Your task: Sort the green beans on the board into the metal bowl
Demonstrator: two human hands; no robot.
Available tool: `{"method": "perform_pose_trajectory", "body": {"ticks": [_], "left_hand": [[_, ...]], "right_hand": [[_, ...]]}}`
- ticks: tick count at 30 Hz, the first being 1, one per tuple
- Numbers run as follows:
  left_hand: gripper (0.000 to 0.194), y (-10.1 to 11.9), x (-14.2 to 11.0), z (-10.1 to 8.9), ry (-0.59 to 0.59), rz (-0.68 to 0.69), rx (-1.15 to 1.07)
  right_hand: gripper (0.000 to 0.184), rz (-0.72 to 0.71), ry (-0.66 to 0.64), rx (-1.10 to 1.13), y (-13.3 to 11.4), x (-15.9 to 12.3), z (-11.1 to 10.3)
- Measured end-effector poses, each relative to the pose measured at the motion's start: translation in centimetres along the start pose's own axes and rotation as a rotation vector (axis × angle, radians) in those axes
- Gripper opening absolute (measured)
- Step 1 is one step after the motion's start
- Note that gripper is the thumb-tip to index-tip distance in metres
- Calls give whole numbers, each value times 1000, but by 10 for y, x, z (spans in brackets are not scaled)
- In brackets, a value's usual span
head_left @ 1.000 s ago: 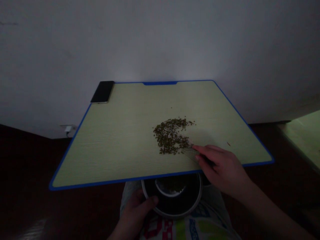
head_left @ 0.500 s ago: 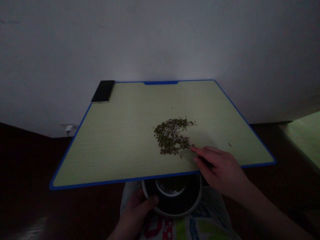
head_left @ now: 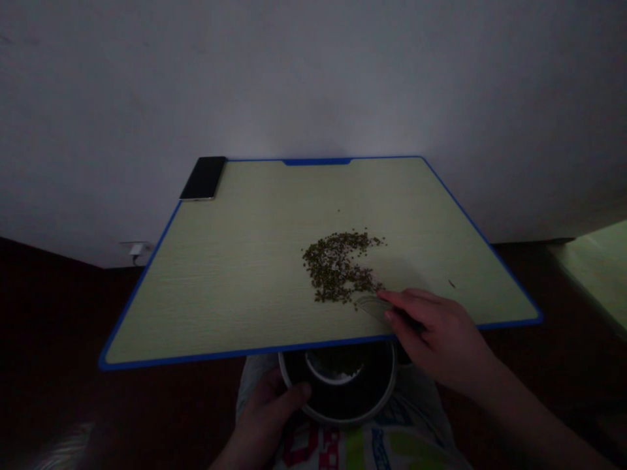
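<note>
A loose patch of small greenish-brown grains (head_left: 326, 267), like dried peppercorns or seeds, is spread on the pale table top (head_left: 235, 274). At its lower right edge, my right hand (head_left: 435, 329) is closed on a thin utensil (head_left: 372, 305) with a see-through, fan-shaped head of fine curved lines; its exact kind is unclear. The head lies flat near the table, beside the nearest grains. On my lap, under the table's front edge, rests a round metal bowl (head_left: 337, 419) with grains dimly visible inside. My left hand (head_left: 272, 411) grips its left rim, thumb over the edge.
A dark tablet or large phone (head_left: 204, 178) lies on the far left corner. A thin reddish-brown sliver (head_left: 451, 284) sits right of my right hand. Blue trim (head_left: 220, 356) borders the table, which stands by a wall (head_left: 313, 78) with a plug (head_left: 137, 249) at left.
The utensil in my right hand has shifted only slightly beside the grains, and a few grains at the patch's lower right have spread a little. My left hand stays on the bowl.
</note>
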State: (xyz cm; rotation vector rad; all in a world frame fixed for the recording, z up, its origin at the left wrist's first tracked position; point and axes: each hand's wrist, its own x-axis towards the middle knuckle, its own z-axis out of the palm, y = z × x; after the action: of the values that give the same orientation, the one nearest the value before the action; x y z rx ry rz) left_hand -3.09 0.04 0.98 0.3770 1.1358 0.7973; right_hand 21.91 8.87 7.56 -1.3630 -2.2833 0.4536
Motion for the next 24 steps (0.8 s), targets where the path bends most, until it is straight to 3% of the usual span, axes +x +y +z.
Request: {"method": "perform_pose_trajectory", "body": {"ticks": [5,24], "left_hand": [[37,-4,1,-3,48,-2,30],[32,-3,2,-2,11,-4,22]], "right_hand": [[28,-8,-13,18,-1,1,3],[28,-38,9,-18,-1,5,6]]}}
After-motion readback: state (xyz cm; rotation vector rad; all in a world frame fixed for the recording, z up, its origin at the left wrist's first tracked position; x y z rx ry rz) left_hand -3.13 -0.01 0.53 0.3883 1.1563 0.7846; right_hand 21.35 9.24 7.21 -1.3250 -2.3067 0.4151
